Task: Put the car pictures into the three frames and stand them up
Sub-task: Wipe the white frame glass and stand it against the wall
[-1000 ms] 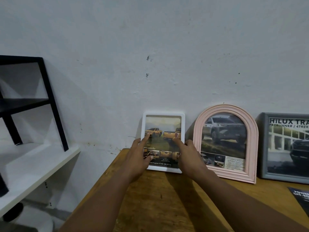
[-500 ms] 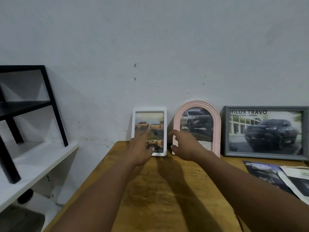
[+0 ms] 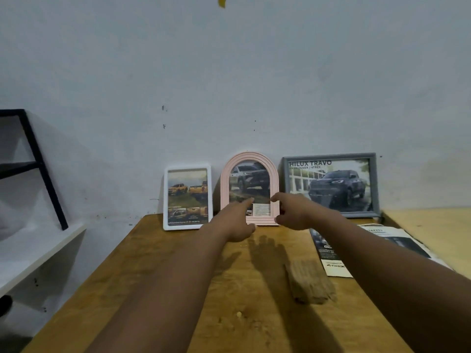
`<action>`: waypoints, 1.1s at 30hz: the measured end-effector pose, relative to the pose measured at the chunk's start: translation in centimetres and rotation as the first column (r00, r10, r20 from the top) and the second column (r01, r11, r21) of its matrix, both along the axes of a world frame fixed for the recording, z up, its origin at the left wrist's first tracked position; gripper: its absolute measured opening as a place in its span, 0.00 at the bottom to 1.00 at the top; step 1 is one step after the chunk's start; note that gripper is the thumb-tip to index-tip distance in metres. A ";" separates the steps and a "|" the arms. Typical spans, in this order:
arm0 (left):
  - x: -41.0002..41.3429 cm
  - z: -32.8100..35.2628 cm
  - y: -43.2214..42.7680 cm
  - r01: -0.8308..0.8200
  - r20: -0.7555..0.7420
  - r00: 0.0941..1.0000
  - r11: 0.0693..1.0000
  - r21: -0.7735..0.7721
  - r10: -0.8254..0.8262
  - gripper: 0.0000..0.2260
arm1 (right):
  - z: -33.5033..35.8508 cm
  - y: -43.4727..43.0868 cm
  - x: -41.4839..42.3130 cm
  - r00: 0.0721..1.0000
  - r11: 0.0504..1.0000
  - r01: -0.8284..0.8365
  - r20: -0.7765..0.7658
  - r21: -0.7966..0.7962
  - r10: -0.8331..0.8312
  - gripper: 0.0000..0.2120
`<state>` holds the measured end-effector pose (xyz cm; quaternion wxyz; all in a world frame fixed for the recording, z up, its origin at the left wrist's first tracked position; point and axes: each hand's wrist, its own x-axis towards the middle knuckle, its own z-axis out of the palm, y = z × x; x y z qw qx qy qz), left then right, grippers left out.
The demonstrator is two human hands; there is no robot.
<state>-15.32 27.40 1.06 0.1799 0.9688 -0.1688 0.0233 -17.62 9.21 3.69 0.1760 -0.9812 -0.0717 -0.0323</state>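
Note:
Three frames stand upright against the wall at the back of the wooden table (image 3: 178,276). A white frame (image 3: 188,197) with orange trucks is on the left. A pink arched frame (image 3: 249,184) with a grey car is in the middle. A grey frame (image 3: 330,184) with a dark truck is on the right. My left hand (image 3: 235,220) and my right hand (image 3: 293,211) reach out in front of the pink frame with index fingers extended. Neither hand holds anything. Whether the fingertips touch the pink frame is unclear.
Printed car brochures (image 3: 328,253) lie on the table at the right. A rough worn patch (image 3: 309,282) marks the wood beside them. A second light table (image 3: 430,230) adjoins at the right. A white shelf (image 3: 33,253) with a black metal rack (image 3: 38,169) stands at the left.
Both hands left the white frame and moved right to the pink frame. The view pulled back, so all three frames now show.

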 end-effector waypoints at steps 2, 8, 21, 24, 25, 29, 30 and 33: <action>0.1 -0.3 -1.2 0.023 -0.023 0.999 1.000 -0.008 -0.023 0.36 | -0.3 -1.0 -0.3 1.000 1.000 0.019 -0.005 0.009 -0.019 0.28; -1.8 -3.7 -3.7 0.026 -0.094 0.995 1.000 -0.011 -0.027 0.34 | -4.0 -2.8 -2.3 0.995 0.998 0.053 -0.085 -0.034 -0.056 0.27; -6.0 -12.1 -4.3 0.007 -0.006 1.000 1.000 0.013 -0.007 0.23 | -12.2 -2.7 -8.5 0.999 0.999 0.031 0.015 -0.033 -0.031 0.10; -6.0 -11.3 -4.7 0.016 -0.037 0.999 0.999 -0.027 -0.017 0.24 | -11.1 -3.0 -8.3 1.000 0.993 0.026 0.016 -0.113 -0.024 0.08; -6.1 -11.0 -5.0 0.024 -0.043 0.999 0.999 -0.040 -0.026 0.25 | -10.6 -3.4 -8.5 1.000 0.995 0.028 0.005 -0.093 -0.028 0.08; -6.5 -9.9 -7.2 0.050 -0.035 0.998 0.995 -0.082 -0.053 0.26 | -8.1 -6.7 -9.9 0.997 0.998 0.063 -0.041 0.016 -0.062 0.09; -6.7 -9.6 -8.0 0.056 -0.031 0.998 0.994 -0.092 -0.059 0.26 | -7.5 -7.8 -10.4 0.996 0.997 0.081 -0.034 0.016 -0.080 0.09; -7.6 -9.0 -10.8 0.107 -0.015 0.994 0.988 -0.113 -0.109 0.27 | -6.1 -10.7 -12.2 0.988 0.988 0.154 -0.020 -0.004 -0.154 0.07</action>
